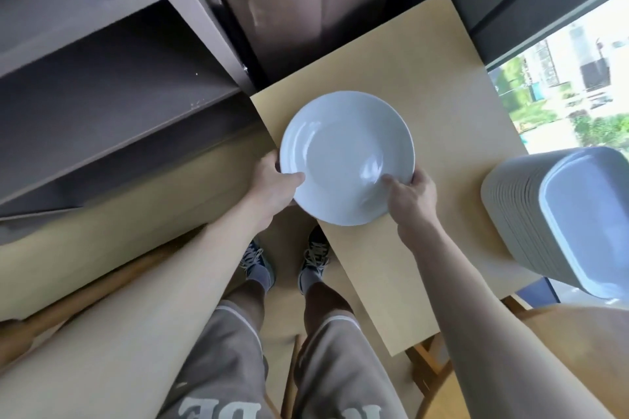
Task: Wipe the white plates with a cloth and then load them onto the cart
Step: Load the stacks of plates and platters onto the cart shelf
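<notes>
Left hand (pixel 274 185) grips the near-left rim of a round white plate (pixel 347 156). Its thumb lies on the plate's upper face and its fingers are curled underneath, out of sight. Right hand (pixel 413 196) grips the near-right rim of the same plate in the same way, with the thumb on top and the fingers tucked under. Both hands are closed on the plate, which spans the space between them with its hollow side facing up.

The plate sits over the near corner of a pale wooden tabletop (pixel 425 78), and its left part juts out past the tabletop's edge. Whether it rests on the wood or is held just above it cannot be told.

To the right of the right hand, well apart from it, a tall stack of white rectangular dishes (pixel 544 214) stands at the tabletop's far right edge. The top dish shows its white inner face.

To the left of the left hand and beyond it, a dark brown shelf unit (pixel 119 95) rises with several tiers. A blurred pale shape sits at its top corner.

Below the hands are the person's grey shorts (pixel 221 350), bare knees and dark sneakers (pixel 255 258). The shorts carry large pale letters, cut off by the frame edge and not readable as a word.
</notes>
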Tool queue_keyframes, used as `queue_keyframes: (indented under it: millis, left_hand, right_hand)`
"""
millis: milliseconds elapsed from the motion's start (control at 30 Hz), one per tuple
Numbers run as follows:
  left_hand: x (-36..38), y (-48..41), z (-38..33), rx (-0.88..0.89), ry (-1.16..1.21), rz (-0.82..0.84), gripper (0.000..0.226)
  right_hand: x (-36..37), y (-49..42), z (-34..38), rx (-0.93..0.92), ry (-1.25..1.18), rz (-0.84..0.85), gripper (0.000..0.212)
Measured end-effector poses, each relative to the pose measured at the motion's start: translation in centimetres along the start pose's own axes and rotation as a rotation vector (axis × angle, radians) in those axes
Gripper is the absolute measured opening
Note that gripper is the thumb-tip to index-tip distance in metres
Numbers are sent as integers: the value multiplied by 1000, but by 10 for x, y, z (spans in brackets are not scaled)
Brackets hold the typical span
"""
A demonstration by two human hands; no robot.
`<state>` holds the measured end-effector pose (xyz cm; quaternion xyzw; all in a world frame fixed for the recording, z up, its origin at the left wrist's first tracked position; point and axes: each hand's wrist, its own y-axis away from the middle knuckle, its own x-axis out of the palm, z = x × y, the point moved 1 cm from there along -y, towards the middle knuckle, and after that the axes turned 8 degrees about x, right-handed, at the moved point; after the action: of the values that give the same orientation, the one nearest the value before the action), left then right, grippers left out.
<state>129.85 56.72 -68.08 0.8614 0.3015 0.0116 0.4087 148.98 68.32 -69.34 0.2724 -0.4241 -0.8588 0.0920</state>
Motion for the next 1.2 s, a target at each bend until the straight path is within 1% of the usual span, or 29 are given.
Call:
queue_keyframes:
  millis: [167,233,433,467,533,567,633,700,867,967,1067,1200]
  left_hand:
    - [-26,41,12,11,20,-70,28]
    - [-42,64,17,-2,38,-100,27]
    - [-110,126,29,-22,167,-247,23]
    - [-123,136,30,-17,203,-265,24]
    - [-153,155,32,-1,274,-301,36]
    - [-168,166,34,10,316,-331,41]
    - [-199,187,40,22,407,-413,33]
    - [-231,207,46,26,472,-502,28]
    - [-316,250,61,27,578,-728,27]
    - [-370,264,71,1,606,-856,21]
    - [-422,267,79,6,636,-921,20]
    - [-487,255,81,61,623,-940,22]
  right_hand:
    - [-1,38,-1,-69,117,32,9]
    - [2,58,-3,-112,168,49,7]
    - [36,127,15,-285,281,151,17]
    - [45,140,21,-319,307,186,19]
    - [66,169,35,-378,354,254,23]
    - [77,183,41,-411,370,281,23]
    - [103,214,54,-488,408,332,22]
    - [132,242,65,-547,438,379,30]
    - [214,313,86,-652,532,511,29]
    - [269,353,96,-723,580,581,24]
    - [327,384,107,-753,613,613,18]
    - [400,412,127,-805,646,612,5]
